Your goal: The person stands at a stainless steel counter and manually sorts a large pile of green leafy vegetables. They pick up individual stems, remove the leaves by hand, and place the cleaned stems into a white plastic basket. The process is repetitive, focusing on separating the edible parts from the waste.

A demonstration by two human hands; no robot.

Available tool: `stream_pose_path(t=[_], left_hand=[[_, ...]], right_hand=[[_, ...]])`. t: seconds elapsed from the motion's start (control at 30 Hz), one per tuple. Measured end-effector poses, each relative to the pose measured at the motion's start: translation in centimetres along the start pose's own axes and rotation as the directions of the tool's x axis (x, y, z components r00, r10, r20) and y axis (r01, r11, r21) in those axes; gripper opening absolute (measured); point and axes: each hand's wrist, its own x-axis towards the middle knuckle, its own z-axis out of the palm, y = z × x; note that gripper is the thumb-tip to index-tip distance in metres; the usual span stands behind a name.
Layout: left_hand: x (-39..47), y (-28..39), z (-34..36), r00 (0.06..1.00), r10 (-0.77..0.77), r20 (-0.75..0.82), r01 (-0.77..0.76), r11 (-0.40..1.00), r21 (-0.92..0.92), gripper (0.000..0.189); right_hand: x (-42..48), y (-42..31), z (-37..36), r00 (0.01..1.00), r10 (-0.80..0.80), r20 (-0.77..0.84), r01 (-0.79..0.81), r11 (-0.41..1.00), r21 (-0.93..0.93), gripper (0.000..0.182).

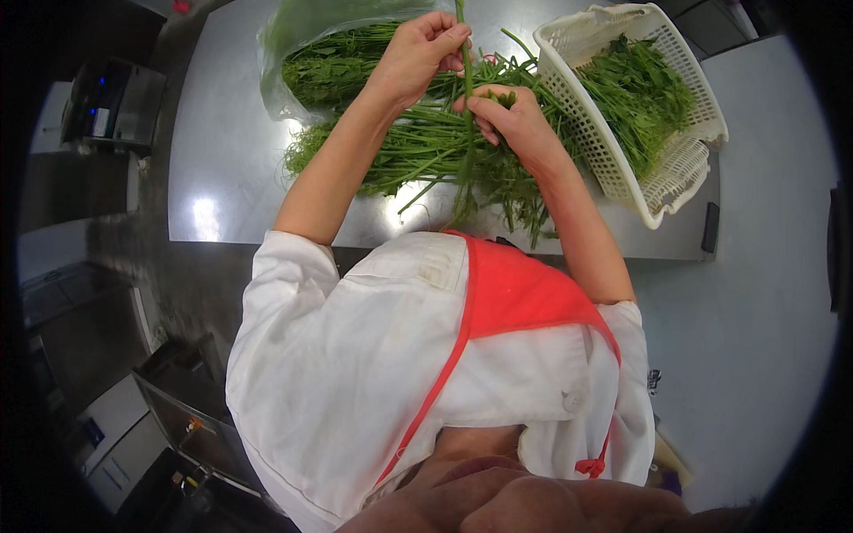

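Between both hands a long green vegetable stem (pixel 468 73) runs up and down the view. My left hand (pixel 430 50) pinches its upper part with thumb and fingers. Lower on the stem, my right hand (pixel 503 116) grips it between thumb and forefinger, with several short stem pieces also in its curled fingers. Beneath the hands, leafy green stems with thin tendrils (pixel 420 143) lie in a loose heap on the steel table (pixel 226 133). More greens (pixel 333 63) lie in a clear plastic bag (pixel 276 86) at the upper left of the heap.
A white perforated plastic basket (pixel 580 110) stands tilted at the table's right, with leafy greens (pixel 633 93) inside. A small red loop (pixel 490 59) shows among the stems. The table's front edge runs close to the person's red apron (pixel 526 286). Steel kitchen equipment (pixel 120 100) stands at left.
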Motion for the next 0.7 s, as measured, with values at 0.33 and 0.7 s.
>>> stream_pose_path(t=[0.33, 0.7], left_hand=[[3.0, -4.3, -1.5, 0.909, 0.154, -0.388, -0.264, 0.932, -0.248, 0.019], [-1.5, -13.4, -0.4, 0.966, -0.237, 0.106, -0.043, 0.258, 0.965, 0.021]], right_hand=[[-2.3, 1.3, -5.5, 0.866, 0.137, -0.481, 0.088, 0.905, 0.416, 0.018], [-6.6, -0.1, -10.6, 0.885, -0.007, -0.465, 0.274, 0.816, 0.509, 0.021]])
